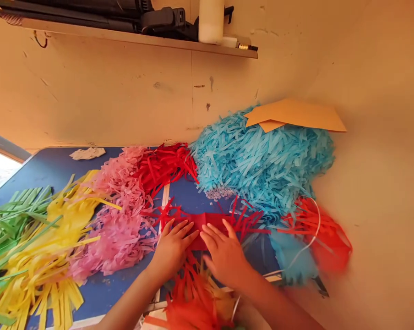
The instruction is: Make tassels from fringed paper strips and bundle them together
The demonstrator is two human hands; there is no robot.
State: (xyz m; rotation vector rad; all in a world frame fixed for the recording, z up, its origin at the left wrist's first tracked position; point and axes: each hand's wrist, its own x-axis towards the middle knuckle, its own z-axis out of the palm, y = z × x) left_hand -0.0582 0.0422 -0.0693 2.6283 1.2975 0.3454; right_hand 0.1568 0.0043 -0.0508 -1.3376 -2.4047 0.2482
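Near edge of the blue-topped desk (pixel 107 293): blurred red-orange paper fringe (pixel 193 309). Farther in, left hand (pixel 174 245) and right hand (pixel 224 250) lie palms down, fingers extended, clamped on nothing, equally near the flat red fringed paper sheet (pixel 200 220). It lies under and just beyond the fingertips, long axis roughly parallel to the desk's far edge.
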